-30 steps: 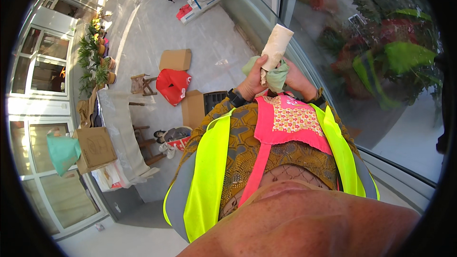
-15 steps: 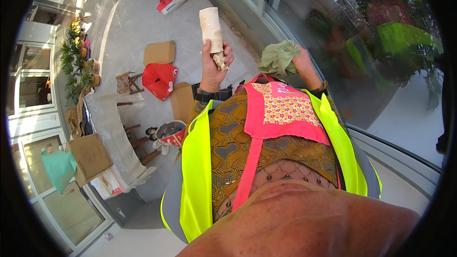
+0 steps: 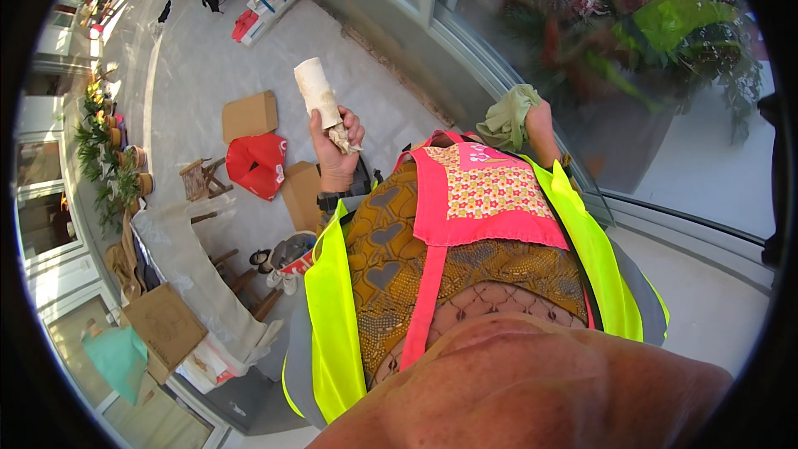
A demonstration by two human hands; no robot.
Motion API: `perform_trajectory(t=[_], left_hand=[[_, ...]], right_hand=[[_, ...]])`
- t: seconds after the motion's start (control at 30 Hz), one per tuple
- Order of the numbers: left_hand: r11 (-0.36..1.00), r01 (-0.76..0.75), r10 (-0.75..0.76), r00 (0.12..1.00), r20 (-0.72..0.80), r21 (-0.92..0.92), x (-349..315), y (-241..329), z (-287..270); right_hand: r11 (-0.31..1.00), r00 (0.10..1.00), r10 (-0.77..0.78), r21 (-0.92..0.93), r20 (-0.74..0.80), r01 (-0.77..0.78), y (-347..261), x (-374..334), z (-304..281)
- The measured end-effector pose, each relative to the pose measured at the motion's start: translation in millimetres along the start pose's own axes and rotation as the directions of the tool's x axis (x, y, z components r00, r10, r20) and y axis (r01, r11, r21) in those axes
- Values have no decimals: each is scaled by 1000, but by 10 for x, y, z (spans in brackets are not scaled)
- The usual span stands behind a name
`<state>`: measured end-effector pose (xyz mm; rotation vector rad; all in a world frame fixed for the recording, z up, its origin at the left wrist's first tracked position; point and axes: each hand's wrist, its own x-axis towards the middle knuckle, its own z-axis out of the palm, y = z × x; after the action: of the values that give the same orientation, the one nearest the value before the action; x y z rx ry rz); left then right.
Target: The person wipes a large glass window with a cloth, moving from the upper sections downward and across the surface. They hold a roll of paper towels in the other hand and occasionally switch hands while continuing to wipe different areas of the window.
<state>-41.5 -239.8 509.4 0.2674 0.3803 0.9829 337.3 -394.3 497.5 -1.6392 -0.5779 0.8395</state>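
My left hand [image 3: 338, 158] is closed around an off-white roll [image 3: 314, 87] with a crumpled, ragged lower end [image 3: 342, 138]. The roll points up and away, tilted to the left. On the other side, my right hand [image 3: 541, 126] grips a bunched pale green cloth [image 3: 505, 119] beside the large glass pane [image 3: 598, 116]. Whether the cloth touches the glass, I cannot tell. The right fingers are partly hidden by the cloth and by the angle of the hand.
A white window frame [image 3: 482, 54] runs along my right. To the left lie a red bag [image 3: 257, 166], a cardboard piece [image 3: 249, 116] and a small wooden stool [image 3: 204, 179]. A covered table [image 3: 195, 254] carries a cardboard box [image 3: 164, 326]. Potted plants [image 3: 106, 150] line the far left.
My left hand, with the roll, has come lower and further left in view. The right hand and cloth have shifted right and slightly down. The whole view has turned a little.
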Motion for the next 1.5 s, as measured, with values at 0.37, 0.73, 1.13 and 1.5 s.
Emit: perform_trajectory(t=[0.37,0.73,1.13,1.5], left_hand=[[1000,6,-6,1000,-6,30,28,-188,-18],[1000,-19,19,996,-90,2,-168,-209,-13],[990,-125,133,983,-127,68,-336,-123,379],[968,-95,129,983,-132,232,-318,-48,762]], right_hand=[[986,1000,25,164,12,-27,124,26,-185],[994,995,23,106,94,-33,-131,321,-22],[542,645,-759,-463,88,701,-995,1022,392],[366,821,-517,-805,241,467,221,839,443]])
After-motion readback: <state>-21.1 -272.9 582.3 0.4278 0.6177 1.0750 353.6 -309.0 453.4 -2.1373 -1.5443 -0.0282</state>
